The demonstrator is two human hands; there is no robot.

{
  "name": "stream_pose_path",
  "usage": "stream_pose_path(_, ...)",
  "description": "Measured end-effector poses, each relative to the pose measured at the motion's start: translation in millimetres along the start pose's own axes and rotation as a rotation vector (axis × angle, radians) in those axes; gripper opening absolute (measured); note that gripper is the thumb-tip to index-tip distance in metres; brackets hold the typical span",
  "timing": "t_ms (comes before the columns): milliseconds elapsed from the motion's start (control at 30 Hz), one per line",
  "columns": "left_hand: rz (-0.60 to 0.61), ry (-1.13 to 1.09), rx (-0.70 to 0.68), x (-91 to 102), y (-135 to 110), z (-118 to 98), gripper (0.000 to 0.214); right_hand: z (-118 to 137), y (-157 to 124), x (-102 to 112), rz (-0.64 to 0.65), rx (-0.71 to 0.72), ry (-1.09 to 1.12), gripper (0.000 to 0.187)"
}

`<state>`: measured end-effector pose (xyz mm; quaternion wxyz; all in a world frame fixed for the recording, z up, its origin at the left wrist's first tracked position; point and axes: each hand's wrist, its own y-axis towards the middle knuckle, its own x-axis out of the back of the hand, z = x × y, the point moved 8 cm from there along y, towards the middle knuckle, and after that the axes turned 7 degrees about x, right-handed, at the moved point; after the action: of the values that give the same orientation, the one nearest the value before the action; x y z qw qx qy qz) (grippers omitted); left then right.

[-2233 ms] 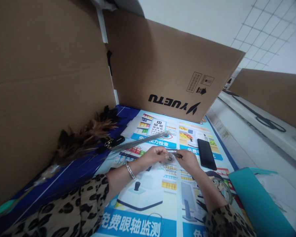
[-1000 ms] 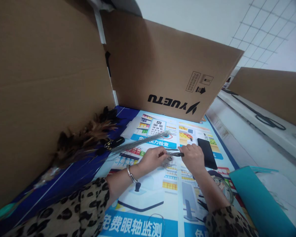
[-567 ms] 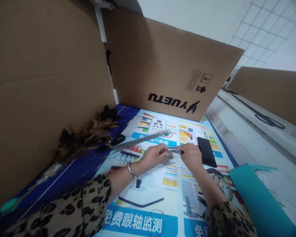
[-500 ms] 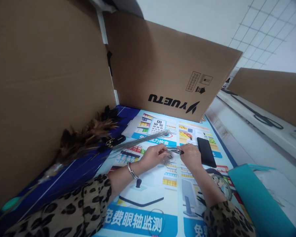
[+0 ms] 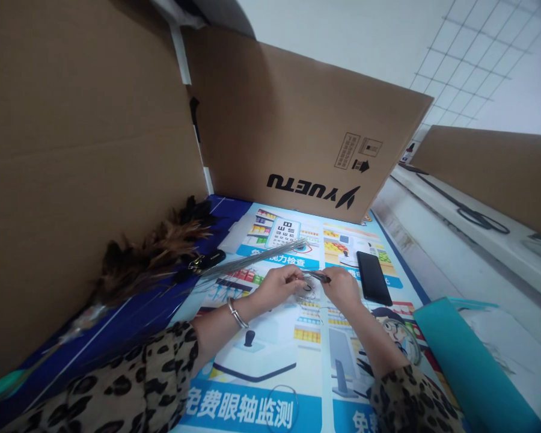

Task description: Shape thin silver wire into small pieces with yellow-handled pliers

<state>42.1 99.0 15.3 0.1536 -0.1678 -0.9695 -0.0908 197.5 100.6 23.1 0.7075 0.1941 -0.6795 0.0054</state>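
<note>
My left hand, a metal bangle on its wrist, pinches a thin bent wire between thumb and fingertips. Close beside it, my right hand is closed around metal pliers, whose jaws point left toward the left fingertips. Whether the jaws grip the wire cannot be made out. Just beyond the hands lies a bundle of straight thin wires, slanting across the printed table cover. A wire loop rests near the front edge.
A black phone lies right of my right hand. Further right stand a teal box and a clear round roll. Brown feathers and a black key fob lie left. Cardboard panels wall off the back and left.
The view has shifted slightly. My right hand with the pliers has come a little nearer my left hand, and the pliers now tilt more. The left hand keeps its pinch.
</note>
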Motion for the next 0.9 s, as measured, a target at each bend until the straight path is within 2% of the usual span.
stream_pose_path(133,-0.004,-0.001,0.021,-0.6,0.2,2.5,0.013,0.1,-0.6,-0.7,0.0,-0.004,0.013,0.018)
stream_pose_path(333,-0.009,-0.036,0.027,-1.1,0.5,3.9,0.023,0.7,-1.5,6.9,-0.065,0.001,-0.019,0.023)
stream_pose_path(733,-0.027,-0.032,0.044,0.6,0.1,3.8,0.022,0.9,-1.2,9.5,-0.066,-0.026,-0.053,0.027)
stream_pose_path(900,-0.023,-0.045,0.044,0.6,0.0,5.8,0.03,1.9,-1.2,9.8,-0.067,-0.011,-0.056,0.027)
